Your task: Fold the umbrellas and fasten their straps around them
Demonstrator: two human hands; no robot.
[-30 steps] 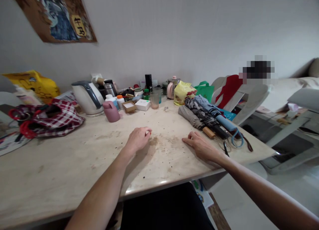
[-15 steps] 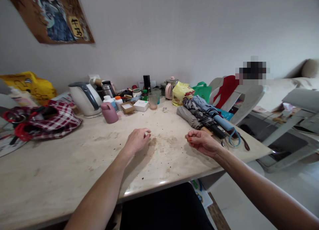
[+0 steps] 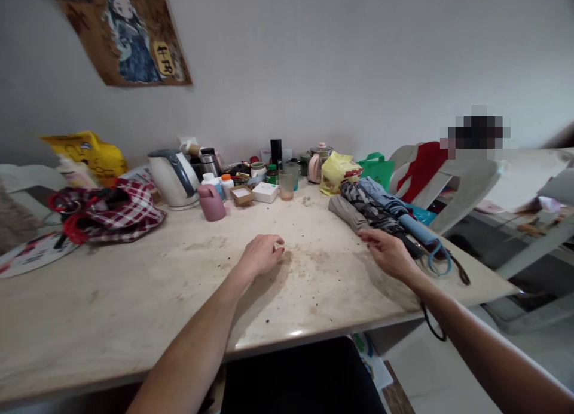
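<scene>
Right hand (image 3: 389, 253): fingers bent at the near end of the grey folded fabric umbrella (image 3: 346, 214); grip cannot be determined. Left hand (image 3: 260, 254): released, fingers loosely curled above the cream marbled tabletop (image 3: 156, 300). Grey umbrella lies tabletop right, beside the black-and-grey patterned folded umbrella (image 3: 370, 206).

Bare forearms (image 3: 191, 330), left hand (image 3: 260, 255) with reddish thumbnail (image 3: 281, 250), black clothing (image 3: 300, 375) below
</scene>
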